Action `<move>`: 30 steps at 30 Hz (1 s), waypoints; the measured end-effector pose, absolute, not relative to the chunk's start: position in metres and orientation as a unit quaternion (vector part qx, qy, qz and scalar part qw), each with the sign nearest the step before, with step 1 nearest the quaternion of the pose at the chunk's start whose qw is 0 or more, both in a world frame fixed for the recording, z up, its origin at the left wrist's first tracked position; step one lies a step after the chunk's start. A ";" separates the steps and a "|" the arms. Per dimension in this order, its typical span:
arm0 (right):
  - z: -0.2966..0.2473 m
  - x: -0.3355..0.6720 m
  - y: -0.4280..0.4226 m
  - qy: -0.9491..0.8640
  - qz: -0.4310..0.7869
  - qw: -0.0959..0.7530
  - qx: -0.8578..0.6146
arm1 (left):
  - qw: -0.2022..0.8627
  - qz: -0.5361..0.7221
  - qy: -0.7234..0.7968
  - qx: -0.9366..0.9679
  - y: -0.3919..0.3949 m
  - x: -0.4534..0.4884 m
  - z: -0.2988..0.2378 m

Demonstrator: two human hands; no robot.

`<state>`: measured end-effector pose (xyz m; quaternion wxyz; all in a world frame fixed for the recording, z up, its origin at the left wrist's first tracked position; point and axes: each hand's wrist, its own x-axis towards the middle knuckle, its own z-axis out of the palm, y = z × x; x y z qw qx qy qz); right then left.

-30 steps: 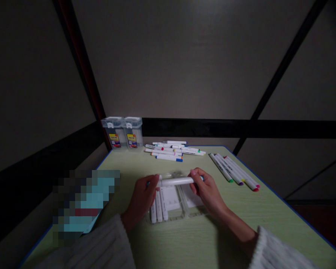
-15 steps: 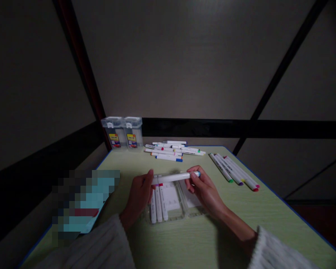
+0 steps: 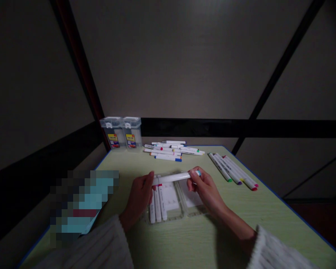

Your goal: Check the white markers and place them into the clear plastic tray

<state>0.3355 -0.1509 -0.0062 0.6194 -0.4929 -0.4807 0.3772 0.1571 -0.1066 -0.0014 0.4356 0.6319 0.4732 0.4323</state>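
A white marker pen [image 3: 173, 178] with a blue end is held nearly level between both hands. My left hand [image 3: 138, 194] pinches its left end, which the thumb and fingers partly hide. My right hand [image 3: 205, 186] grips the blue end between thumb and fingers. Below the pen, an open clear plastic case [image 3: 182, 211] lies flat on the table. In its left half, three white marker pens [image 3: 158, 205] lie side by side beside a white sheet [image 3: 169, 196]; my left hand covers part of that side.
Several loose markers [image 3: 168, 152] form a pile at the table's [image 3: 185, 243] far edge. More markers [image 3: 232, 168] lie at the right. Two clear lidded boxes [image 3: 113, 134] stand at the back left. A blurred-out turquoise item [image 3: 92, 198] lies at the left edge.
Both hands keep hold of the marker, which stays nearly level over the case. The whole view has shifted very slightly; the other things lie as before.
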 end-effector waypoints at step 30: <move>-0.011 0.336 -0.148 -0.416 0.355 0.585 -0.600 | 0.445 0.468 0.384 0.660 -0.116 0.154 0.003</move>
